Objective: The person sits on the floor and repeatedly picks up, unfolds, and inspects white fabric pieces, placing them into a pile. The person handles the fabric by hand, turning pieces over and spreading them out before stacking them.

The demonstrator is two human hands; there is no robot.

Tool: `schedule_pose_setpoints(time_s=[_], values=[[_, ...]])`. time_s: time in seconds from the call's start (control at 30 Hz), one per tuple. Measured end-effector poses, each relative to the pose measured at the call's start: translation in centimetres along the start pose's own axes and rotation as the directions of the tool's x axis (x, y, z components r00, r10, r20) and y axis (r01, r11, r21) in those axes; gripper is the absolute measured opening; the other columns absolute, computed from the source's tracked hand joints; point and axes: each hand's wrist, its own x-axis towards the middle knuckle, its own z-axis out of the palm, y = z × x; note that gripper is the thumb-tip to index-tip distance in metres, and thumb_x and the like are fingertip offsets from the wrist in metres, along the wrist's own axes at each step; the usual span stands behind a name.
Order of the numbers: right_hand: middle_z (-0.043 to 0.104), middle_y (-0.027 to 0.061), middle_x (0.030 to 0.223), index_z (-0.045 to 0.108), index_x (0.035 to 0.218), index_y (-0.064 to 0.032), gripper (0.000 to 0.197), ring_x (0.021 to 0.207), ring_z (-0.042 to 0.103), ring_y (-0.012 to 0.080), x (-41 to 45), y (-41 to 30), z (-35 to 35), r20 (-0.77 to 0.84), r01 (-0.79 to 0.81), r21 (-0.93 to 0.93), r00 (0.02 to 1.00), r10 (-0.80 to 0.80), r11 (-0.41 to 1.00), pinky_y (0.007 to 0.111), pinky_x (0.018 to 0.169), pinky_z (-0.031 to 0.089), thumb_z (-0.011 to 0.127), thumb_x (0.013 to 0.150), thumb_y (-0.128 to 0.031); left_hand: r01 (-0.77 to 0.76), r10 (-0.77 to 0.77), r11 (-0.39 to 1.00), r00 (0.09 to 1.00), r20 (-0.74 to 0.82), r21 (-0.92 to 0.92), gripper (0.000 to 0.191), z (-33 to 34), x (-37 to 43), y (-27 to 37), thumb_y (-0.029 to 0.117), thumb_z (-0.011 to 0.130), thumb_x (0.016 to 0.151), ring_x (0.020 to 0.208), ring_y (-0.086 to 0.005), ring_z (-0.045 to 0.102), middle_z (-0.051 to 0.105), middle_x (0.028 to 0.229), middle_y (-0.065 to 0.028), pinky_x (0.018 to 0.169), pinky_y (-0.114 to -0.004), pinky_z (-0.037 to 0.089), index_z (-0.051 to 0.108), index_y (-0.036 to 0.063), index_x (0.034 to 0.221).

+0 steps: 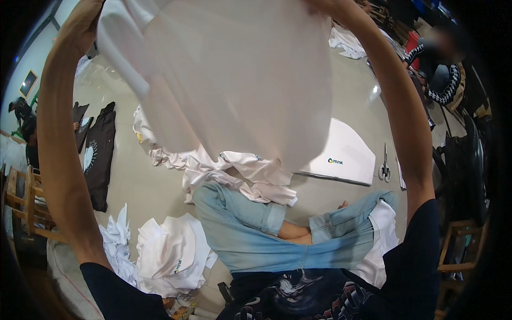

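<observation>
Both arms are raised, and a large pale fabric piece (240, 80) hangs spread between my hands, slightly blurred. My left hand (85, 22) grips its upper left edge near the top of the view. At the upper right edge my right hand (326, 6) holds the cloth; its fingers are mostly hidden or cut off by the frame. Below the hanging cloth, crumpled pale fabric (240, 172) lies on the floor against my crossed legs (256, 232). To its right lies a flat stack of white cut panels (348, 154) with a small printed logo, partly covered by the cloth.
Scissors (385, 166) lie right of the stack. A heap of white pieces (172, 256) sits by my left knee, and more white fabric (380, 244) by my right thigh. Dark printed panels (98, 160) lie at left. Another person (440, 68) sits at upper right, near a black chair (464, 168).
</observation>
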Motion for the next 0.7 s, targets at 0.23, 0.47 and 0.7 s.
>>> schedule_pose_setpoints(time_s=[0.23, 0.47, 0.7], values=[[0.069, 0.0168, 0.084, 0.069, 0.103, 0.0052, 0.053, 0.081, 0.065, 0.0256, -1.6, 0.0, -0.7, -0.138, 0.019, 0.309, 0.99, 0.025, 0.951, 0.038, 0.076, 0.05, 0.044, 0.101, -0.041, 0.011, 0.047, 0.981, 0.956, 0.291, -0.194, 0.051, 0.7, 6.3, -5.8, 0.053, 0.061, 0.091, 0.069, -0.0119, 0.065, 0.069, 0.084, -0.007, 0.063, -0.025, 0.052, 0.071, 0.0039, 0.103], [0.069, 0.0153, 0.083, 0.069, 0.103, 0.0051, 0.06, 0.082, 0.064, 0.0219, -0.7, 2.6, -4.3, -0.14, -0.144, 0.184, 0.975, 0.171, 0.972, 0.037, 0.073, 0.05, 0.052, 0.096, -0.052, -0.01, 0.236, 0.922, 0.806, 0.543, -0.386, 0.059, 2.9, 6.9, -10.0, 0.058, 0.065, 0.087, 0.061, -0.0095, 0.066, 0.069, 0.079, -0.0054, 0.053, -0.023, 0.053, 0.07, 0.0031, 0.107], [0.068, 0.0179, 0.096, 0.065, 0.106, 0.0101, 0.041, 0.091, 0.065, 0.0248, 2.4, 3.6, -2.6, 0.129, -0.243, 0.512, 0.97, 0.206, 0.824, 0.034, 0.076, 0.052, 0.053, 0.098, -0.028, 0.091, 0.151, 0.949, 0.711, 0.686, -0.303, 0.063, 5.1, 6.0, -7.2, 0.05, 0.066, 0.088, 0.088, -0.0154, 0.069, 0.07, 0.101, -0.0107, 0.078, -0.029, 0.056, 0.06, 0.0004, 0.127]])
